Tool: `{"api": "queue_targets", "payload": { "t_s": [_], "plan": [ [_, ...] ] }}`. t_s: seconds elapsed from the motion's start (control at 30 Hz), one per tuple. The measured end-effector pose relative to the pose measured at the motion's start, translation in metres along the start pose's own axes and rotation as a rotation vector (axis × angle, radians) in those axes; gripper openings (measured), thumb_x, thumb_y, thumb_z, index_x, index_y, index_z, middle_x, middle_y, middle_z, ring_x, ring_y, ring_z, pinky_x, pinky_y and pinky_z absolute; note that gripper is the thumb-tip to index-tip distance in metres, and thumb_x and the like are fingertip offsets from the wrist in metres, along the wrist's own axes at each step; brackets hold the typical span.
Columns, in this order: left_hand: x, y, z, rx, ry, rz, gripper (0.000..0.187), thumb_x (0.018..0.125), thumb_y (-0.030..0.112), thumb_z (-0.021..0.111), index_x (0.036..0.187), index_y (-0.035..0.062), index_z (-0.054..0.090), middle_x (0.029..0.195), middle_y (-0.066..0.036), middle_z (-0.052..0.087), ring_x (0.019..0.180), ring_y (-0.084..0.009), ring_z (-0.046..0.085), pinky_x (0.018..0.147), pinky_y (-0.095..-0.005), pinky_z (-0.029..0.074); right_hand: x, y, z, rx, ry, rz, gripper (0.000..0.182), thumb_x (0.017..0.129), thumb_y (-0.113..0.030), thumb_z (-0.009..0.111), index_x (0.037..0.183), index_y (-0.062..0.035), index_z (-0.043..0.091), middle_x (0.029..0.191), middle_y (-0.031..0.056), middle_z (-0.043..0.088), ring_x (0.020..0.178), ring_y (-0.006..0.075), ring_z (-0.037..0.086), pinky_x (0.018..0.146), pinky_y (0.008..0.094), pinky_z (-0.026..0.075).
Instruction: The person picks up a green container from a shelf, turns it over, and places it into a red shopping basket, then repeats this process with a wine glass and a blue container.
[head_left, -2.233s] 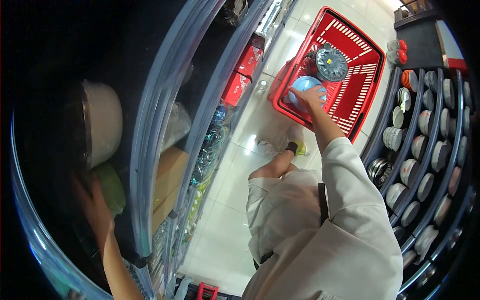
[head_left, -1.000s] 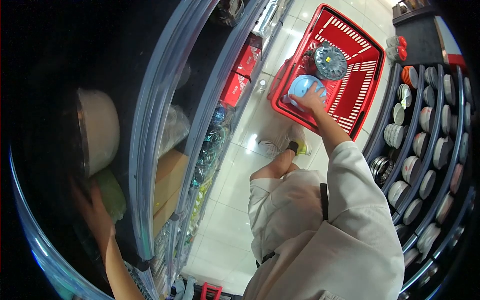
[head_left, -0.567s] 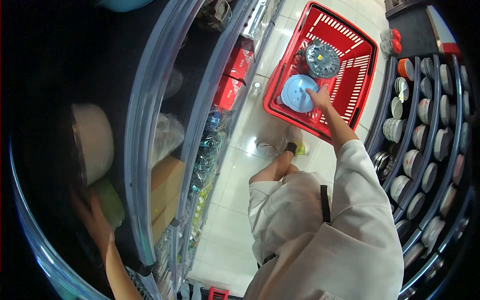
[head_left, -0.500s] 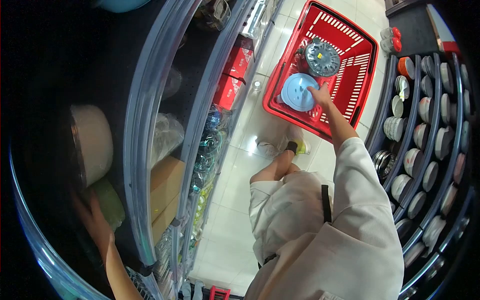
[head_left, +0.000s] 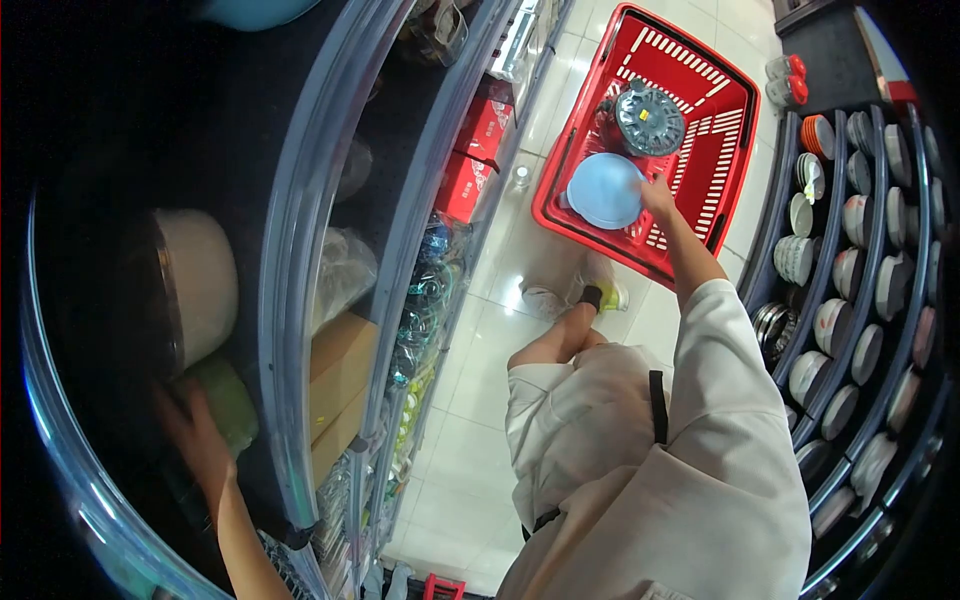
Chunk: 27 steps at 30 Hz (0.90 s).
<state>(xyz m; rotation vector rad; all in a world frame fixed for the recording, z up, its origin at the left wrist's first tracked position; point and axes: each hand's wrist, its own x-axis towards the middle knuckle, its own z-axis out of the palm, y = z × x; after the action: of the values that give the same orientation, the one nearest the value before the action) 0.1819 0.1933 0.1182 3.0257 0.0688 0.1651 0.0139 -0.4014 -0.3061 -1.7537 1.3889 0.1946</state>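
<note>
In the head view, my right hand (head_left: 657, 197) reaches into a red shopping basket (head_left: 545, 205), its fingers closed at the right edge of a light blue round plastic container (head_left: 603, 190). Beside that container sits a dark grey round item with a clear ribbed cover and a yellow label (head_left: 650, 118). On the dark shelf at the left, my left hand (head_left: 203, 437) rests against a green container (head_left: 228, 400), fingers stretched and apart. Just above it stands a pale rounded container (head_left: 200, 280) with a dark band. Shadow hides the fingertips of my left hand.
Shelf edges (head_left: 300, 270) rise between my left arm and the aisle. Red boxes (head_left: 472, 150), cardboard boxes (head_left: 345, 375) and bagged goods fill lower shelves. Across the tiled floor (head_left: 465, 400), a rack holds stacked bowls (head_left: 795, 258) and plates.
The light blue container's top has tilted, and its holes no longer show clearly. My right hand has shifted slightly right with it. My left hand stays by the green container.
</note>
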Motion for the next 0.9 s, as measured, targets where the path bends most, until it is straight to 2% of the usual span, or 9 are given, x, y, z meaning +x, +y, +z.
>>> {"api": "queue_targets", "payload": {
  "t_s": [0.1, 0.17, 0.2, 0.27, 0.6, 0.7, 0.77, 0.83, 0.9],
  "plan": [
    [0.001, 0.003, 0.000, -0.014, -0.001, 0.008, 0.072, 0.095, 0.044, 0.047, 0.148, 0.0023, 0.023, 0.153, -0.021, 0.022, 0.143, -0.0326, 0.020, 0.117, -0.0410, 0.016, 0.001, 0.004, -0.002, -0.012, 0.012, -0.047, 0.088, 0.076, -0.041, 0.069, 0.134, 0.0145, 0.035, 0.129, 0.0311, 0.051, 0.117, 0.0344, 0.055, 0.096, 0.0374, 0.044],
    [0.002, -0.003, 0.003, 0.035, 0.023, 0.020, 0.071, 0.095, 0.043, 0.048, 0.148, 0.0015, 0.024, 0.153, -0.021, 0.023, 0.143, -0.0323, 0.021, 0.116, -0.0409, 0.016, 0.005, 0.008, -0.005, -0.067, -0.003, -0.053, 0.078, 0.078, -0.045, 0.066, 0.128, 0.0130, 0.048, 0.121, 0.0283, 0.058, 0.113, 0.0334, 0.058, 0.096, 0.0370, 0.044],
    [0.002, -0.004, 0.004, 0.033, 0.027, 0.021, 0.071, 0.095, 0.043, 0.048, 0.148, 0.0015, 0.024, 0.153, -0.021, 0.023, 0.143, -0.0323, 0.021, 0.116, -0.0409, 0.016, 0.005, 0.007, -0.009, -0.064, -0.001, -0.056, 0.078, 0.078, -0.045, 0.066, 0.128, 0.0130, 0.048, 0.121, 0.0283, 0.058, 0.113, 0.0334, 0.058, 0.096, 0.0370, 0.044],
    [0.002, -0.006, 0.004, 0.063, 0.040, 0.068, 0.069, 0.095, 0.040, 0.049, 0.147, 0.0015, 0.025, 0.152, -0.021, 0.025, 0.142, -0.0320, 0.022, 0.116, -0.0404, 0.017, 0.005, 0.005, -0.015, -0.168, -0.083, -0.078, 0.072, 0.080, -0.049, 0.064, 0.118, 0.0120, 0.057, 0.112, 0.0263, 0.064, 0.107, 0.0321, 0.062, 0.094, 0.0363, 0.045],
    [0.003, -0.002, 0.005, -0.014, 0.072, 0.094, 0.065, 0.093, 0.033, 0.053, 0.144, -0.0004, 0.030, 0.148, -0.023, 0.033, 0.138, -0.0347, 0.030, 0.114, -0.0405, 0.021, -0.009, -0.020, -0.029, -0.258, -0.163, -0.128, 0.079, 0.075, -0.058, 0.068, 0.111, 0.0129, 0.061, 0.106, 0.0261, 0.065, 0.100, 0.0305, 0.065, 0.087, 0.0366, 0.048],
    [0.002, 0.003, 0.002, 0.018, 0.002, 0.099, 0.071, 0.093, 0.042, 0.051, 0.149, 0.0056, 0.024, 0.153, -0.021, 0.023, 0.141, -0.0355, 0.023, 0.116, -0.0447, 0.018, -0.015, -0.026, -0.028, -0.292, -0.172, -0.208, 0.078, 0.072, -0.057, 0.072, 0.106, 0.0123, 0.064, 0.102, 0.0245, 0.067, 0.094, 0.0297, 0.066, 0.082, 0.0366, 0.050],
    [-0.001, 0.008, 0.004, 0.042, 0.067, 0.090, 0.065, 0.092, 0.032, 0.054, 0.144, -0.0001, 0.031, 0.146, -0.023, 0.034, 0.137, -0.0355, 0.032, 0.114, -0.0408, 0.022, -0.010, -0.022, -0.024, -0.263, -0.164, -0.213, 0.077, 0.071, -0.057, 0.072, 0.104, 0.0121, 0.065, 0.099, 0.0246, 0.067, 0.092, 0.0301, 0.067, 0.081, 0.0366, 0.051],
    [0.000, 0.008, 0.005, 0.045, 0.077, 0.100, 0.065, 0.092, 0.032, 0.054, 0.144, 0.0001, 0.031, 0.146, -0.023, 0.035, 0.137, -0.0356, 0.032, 0.114, -0.0411, 0.022, -0.015, -0.030, -0.025, -0.234, -0.158, -0.217, 0.076, 0.070, -0.057, 0.073, 0.102, 0.0118, 0.065, 0.097, 0.0248, 0.068, 0.090, 0.0304, 0.068, 0.080, 0.0365, 0.051],
    [0.000, 0.009, 0.005, 0.047, 0.086, 0.110, 0.066, 0.092, 0.033, 0.055, 0.144, 0.0003, 0.031, 0.146, -0.023, 0.035, 0.137, -0.0358, 0.032, 0.114, -0.0415, 0.022, -0.021, -0.039, -0.025, -0.141, -0.222, -0.131, 0.071, 0.068, -0.052, 0.077, 0.099, 0.0109, 0.066, 0.093, 0.0209, 0.069, 0.083, 0.0255, 0.068, 0.073, 0.0349, 0.052]
  ]
}}
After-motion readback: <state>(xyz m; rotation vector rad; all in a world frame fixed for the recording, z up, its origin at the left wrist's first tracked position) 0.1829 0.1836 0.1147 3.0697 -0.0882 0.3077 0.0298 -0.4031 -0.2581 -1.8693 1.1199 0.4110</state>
